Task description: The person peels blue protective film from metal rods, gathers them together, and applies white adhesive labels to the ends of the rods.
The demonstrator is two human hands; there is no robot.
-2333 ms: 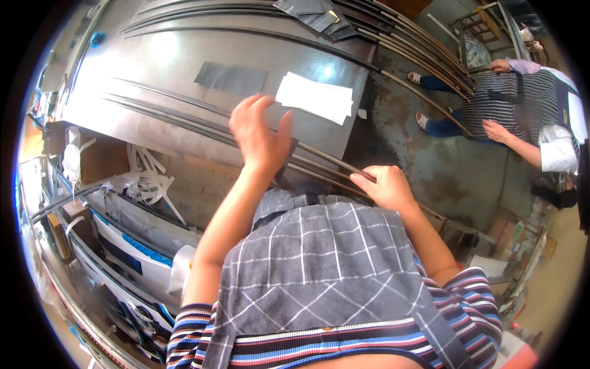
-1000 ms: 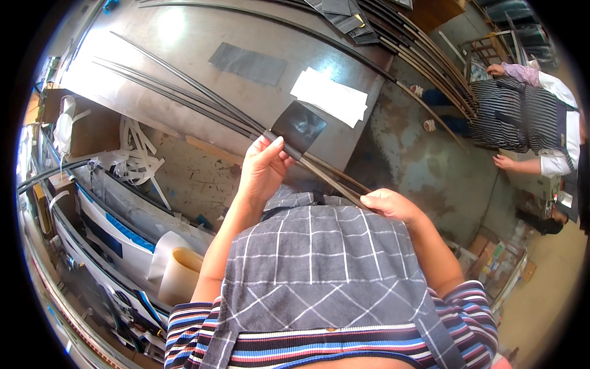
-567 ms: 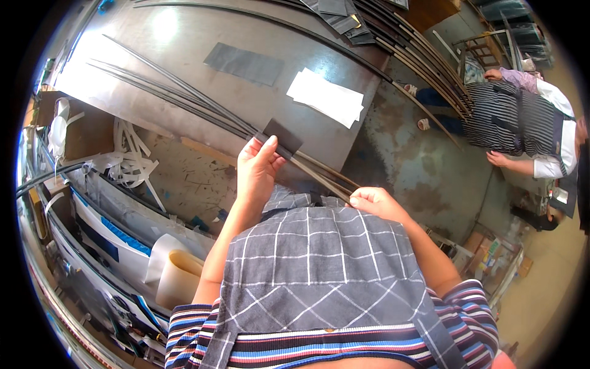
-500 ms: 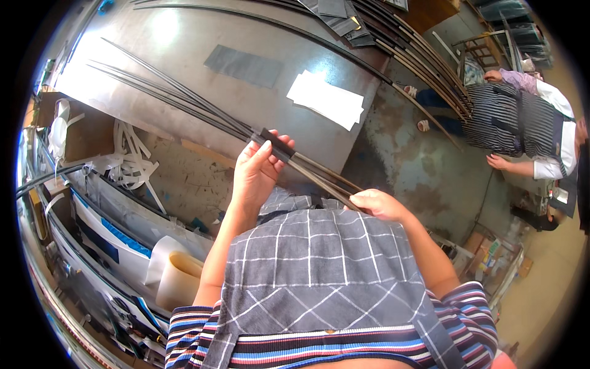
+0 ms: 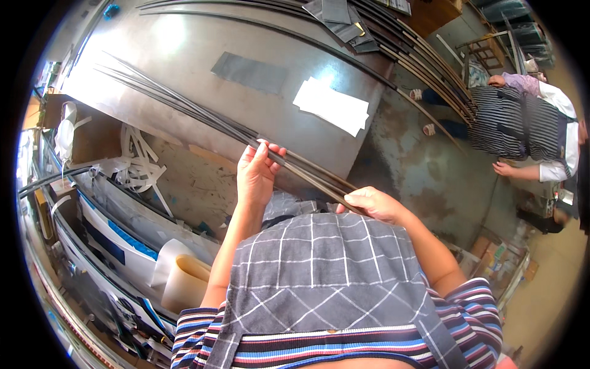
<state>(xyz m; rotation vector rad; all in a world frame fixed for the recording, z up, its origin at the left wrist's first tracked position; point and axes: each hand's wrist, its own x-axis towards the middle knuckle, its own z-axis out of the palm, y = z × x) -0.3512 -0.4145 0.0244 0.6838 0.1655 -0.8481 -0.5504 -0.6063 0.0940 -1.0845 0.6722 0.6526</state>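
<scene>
thin dark rods [image 5: 311, 179] slant off the shiny grey metal counter [image 5: 326, 147]; left hand [image 5: 254, 177] pinches them in its fingers, right hand [image 5: 380, 205] grips them lower down. beyond: white paper sheets [image 5: 332, 107], flat dark-grey rectangle [image 5: 249, 72]. long brown-ended rods [image 5: 432, 75] jut toward a co-worker [image 5: 498, 117].

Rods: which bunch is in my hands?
The bunch nearest your checked apron, gripped by your left hand and right hand; other rods lie beyond the white sheets.

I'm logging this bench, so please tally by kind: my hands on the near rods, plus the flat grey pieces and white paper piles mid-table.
Left hand and right hand on the near rods: 2
Flat grey piece: 1
White paper pile: 1
Total: 4
</scene>
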